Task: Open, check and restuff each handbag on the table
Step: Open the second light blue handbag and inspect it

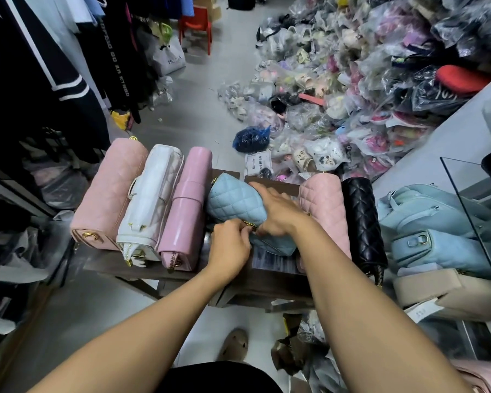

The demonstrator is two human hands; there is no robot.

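A light blue quilted handbag (pixel 233 199) lies in the middle of a small dark wooden table (pixel 267 282). My left hand (pixel 230 245) pinches the gold clasp at the bag's near edge. My right hand (pixel 278 208) lies across the top of the bag with its fingers curled over it. On the left of the table stand a pale pink quilted bag (pixel 108 191), a white bag (pixel 150 199) and a glossy pink bag (pixel 187 205). To the right stand a pink quilted bag (pixel 323 205) and a black quilted bag (pixel 362 219).
Light blue bags (pixel 425 211) and a beige bag (pixel 448 293) are stacked at the right beside a glass panel (pixel 476 199). A big heap of plastic-wrapped goods (pixel 366 80) covers the floor beyond. Clothes hang at the left (pixel 40 80). A red chair (pixel 196 24) stands far back.
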